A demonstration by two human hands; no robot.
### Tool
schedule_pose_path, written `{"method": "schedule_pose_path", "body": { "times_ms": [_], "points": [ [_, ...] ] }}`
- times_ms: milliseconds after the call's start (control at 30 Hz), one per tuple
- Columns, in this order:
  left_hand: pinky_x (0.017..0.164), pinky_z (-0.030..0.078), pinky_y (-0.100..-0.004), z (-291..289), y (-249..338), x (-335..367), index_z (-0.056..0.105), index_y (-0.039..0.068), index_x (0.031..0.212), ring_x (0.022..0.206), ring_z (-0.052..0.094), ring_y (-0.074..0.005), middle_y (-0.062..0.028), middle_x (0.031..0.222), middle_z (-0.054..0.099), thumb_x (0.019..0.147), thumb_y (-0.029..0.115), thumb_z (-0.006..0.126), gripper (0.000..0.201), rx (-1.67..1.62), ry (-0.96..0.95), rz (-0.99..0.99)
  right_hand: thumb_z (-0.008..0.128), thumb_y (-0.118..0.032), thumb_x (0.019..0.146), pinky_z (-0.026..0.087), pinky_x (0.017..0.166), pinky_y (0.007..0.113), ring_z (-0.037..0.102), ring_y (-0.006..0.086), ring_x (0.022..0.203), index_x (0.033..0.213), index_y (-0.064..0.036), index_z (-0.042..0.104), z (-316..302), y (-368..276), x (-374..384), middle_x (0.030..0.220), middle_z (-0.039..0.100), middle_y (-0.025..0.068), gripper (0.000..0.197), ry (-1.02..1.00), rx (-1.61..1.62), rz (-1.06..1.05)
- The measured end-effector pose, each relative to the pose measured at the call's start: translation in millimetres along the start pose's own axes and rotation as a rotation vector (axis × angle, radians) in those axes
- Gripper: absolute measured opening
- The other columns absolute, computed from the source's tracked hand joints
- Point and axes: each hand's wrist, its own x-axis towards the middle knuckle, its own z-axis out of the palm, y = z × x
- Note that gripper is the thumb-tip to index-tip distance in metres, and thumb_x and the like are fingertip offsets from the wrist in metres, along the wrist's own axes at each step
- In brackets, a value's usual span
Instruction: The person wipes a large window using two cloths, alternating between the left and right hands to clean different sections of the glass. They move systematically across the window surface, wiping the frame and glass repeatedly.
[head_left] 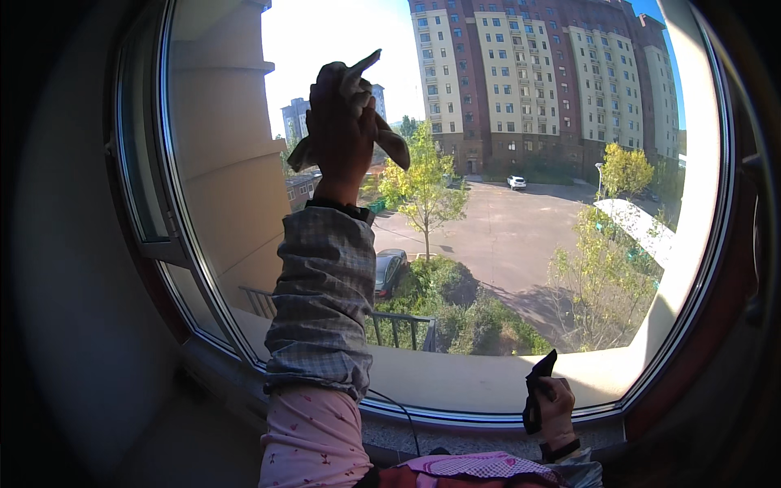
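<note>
My left hand point(346, 154) is raised high in front of the large window, its fingers closed round a bunched cloth point(394, 150). Loose ends of that cloth stick out above and on both sides of the hand, dark against the bright sky. Low on the right, my right hand point(558, 411) grips a floppy black piece point(537, 389) that looks like folded fabric. It is held up near the window's lower edge. Whether the raised cloth touches the glass, I cannot tell.
A metal window frame point(203, 268) curves round the view, with a side pane point(142, 138) at the left. Below runs a grey speckled sill point(390, 431), where a thin dark cord point(413, 427) hangs. Outside stand a tall building point(529, 77), trees and parked cars.
</note>
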Motion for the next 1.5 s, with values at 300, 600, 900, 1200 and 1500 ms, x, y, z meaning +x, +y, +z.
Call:
{"method": "schedule_pose_path", "body": {
  "times_ms": [300,600,900,1200,1500],
  "points": [
    [0.089,0.046,-0.0528,84.7,98.9,20.4,0.065,0.002,0.105,0.107,0.055,-0.0415,-0.0204,0.111,0.057,0.088,0.023,0.074,0.029,-0.131,0.16,0.089,0.077,0.0,0.083,0.056,0.078,0.036,0.07,0.0294,0.089,0.108,-0.0026,0.072,1.5,-4.1,-11.7,0.098,0.066,0.0132,0.026,0.067,0.007,0.071],
    [0.112,0.036,-0.0604,128.6,256.8,37.5,0.061,0.012,0.137,0.141,0.044,-0.0321,-0.0093,0.147,0.051,0.08,0.031,0.081,0.063,-0.32,-0.232,0.295,0.076,0.001,0.081,0.055,0.078,0.038,0.069,0.0299,0.089,0.107,-0.0037,0.073,-7.1,-7.6,-7.8,0.097,0.066,0.0135,0.026,-0.054,0.052,0.064],
    [0.093,0.047,-0.0498,48.2,42.6,66.6,0.06,0.008,0.126,0.118,0.053,-0.0361,-0.0126,0.131,0.054,0.09,0.025,0.072,0.041,0.107,0.044,0.247,0.079,-0.001,0.078,0.055,0.076,0.037,0.069,0.0294,0.086,0.104,-0.0033,0.073,3.5,2.7,0.2,0.094,0.067,0.0137,0.026,-0.034,0.073,0.048],
    [0.089,0.045,-0.0592,-25.4,-106.3,13.2,0.066,0.011,0.119,0.117,0.053,-0.0425,-0.018,0.127,0.059,0.101,0.031,0.057,0.028,0.685,-0.192,-0.037,0.082,-0.006,0.077,0.055,0.077,0.039,0.069,0.0311,0.087,0.104,-0.006,0.074,1.0,12.5,-1.4,0.093,0.068,0.0134,0.027,-0.113,0.029,-0.037],
    [0.099,0.04,-0.0556,71.8,-3.0,69.8,0.063,0.005,0.112,0.111,0.056,-0.0428,-0.0227,0.115,0.062,0.099,0.041,0.06,0.038,0.381,0.146,0.095,0.083,-0.009,0.078,0.056,0.078,0.039,0.07,0.0319,0.087,0.104,-0.0074,0.075,-3.7,17.6,-18.4,0.095,0.07,0.0143,0.027,-0.052,-0.006,0.084]
  ]
}}
